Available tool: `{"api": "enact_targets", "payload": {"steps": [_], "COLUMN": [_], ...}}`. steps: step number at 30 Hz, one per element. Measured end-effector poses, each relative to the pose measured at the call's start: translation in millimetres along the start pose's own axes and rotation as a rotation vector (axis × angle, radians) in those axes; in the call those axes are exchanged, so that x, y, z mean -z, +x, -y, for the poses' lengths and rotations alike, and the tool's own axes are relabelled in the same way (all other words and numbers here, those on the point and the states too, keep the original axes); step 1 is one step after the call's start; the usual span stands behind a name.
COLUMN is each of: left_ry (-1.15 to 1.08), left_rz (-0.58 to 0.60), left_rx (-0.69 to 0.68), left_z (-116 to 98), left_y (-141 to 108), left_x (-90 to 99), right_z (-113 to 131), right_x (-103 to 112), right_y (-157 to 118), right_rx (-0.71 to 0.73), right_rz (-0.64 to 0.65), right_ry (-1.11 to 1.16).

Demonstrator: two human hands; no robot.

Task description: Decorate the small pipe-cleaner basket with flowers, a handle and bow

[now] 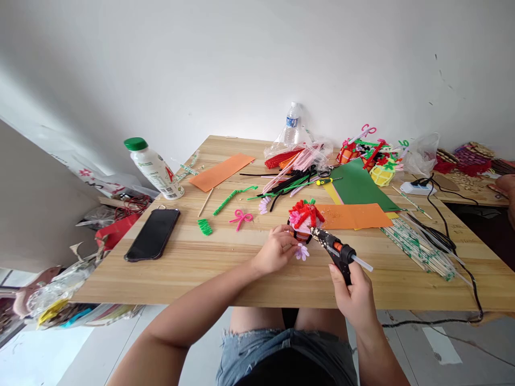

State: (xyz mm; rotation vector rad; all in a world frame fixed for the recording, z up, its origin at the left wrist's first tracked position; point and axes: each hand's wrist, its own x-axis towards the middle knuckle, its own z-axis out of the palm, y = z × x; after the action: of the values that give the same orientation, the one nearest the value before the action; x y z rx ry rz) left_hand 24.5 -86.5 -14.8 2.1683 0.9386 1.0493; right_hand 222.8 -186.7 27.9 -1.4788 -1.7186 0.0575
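My right hand point(354, 292) is wrapped round a black glue gun point(336, 251) with a clear glue stick out of its back. The gun's nozzle is at the right side of a small basket point(306, 217) topped with red, pink and green pipe-cleaner pieces. At the basket's left side, the fingers of my left hand point(277, 249) are closed together; a lilac pipe-cleaner flower point(302, 252) is at their tips, just below the basket. An orange paper strip point(356, 216) lies behind and to the right.
A phone point(153, 234) and white bottle point(155, 169) are at the left. Pipe-cleaner bundles point(287, 166), green paper point(360, 185) and finished baskets point(382, 171) lie at the back. Wrapped sticks point(426, 249), a power strip point(417, 187) and a black cable are at the right.
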Motion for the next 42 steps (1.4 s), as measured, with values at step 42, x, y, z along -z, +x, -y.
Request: {"api": "enact_targets", "payload": {"steps": [42], "left_ry": [0.011], "left_rz": [-0.059], "left_rx": [-0.016], "left_z": [1], "left_y": [-1], "left_x": [0.6], "right_z": [-3], "right_x": [16], "right_y": [-2], "right_rx": [-0.262], "right_rz": [0.068], "right_ry": [0.287]}}
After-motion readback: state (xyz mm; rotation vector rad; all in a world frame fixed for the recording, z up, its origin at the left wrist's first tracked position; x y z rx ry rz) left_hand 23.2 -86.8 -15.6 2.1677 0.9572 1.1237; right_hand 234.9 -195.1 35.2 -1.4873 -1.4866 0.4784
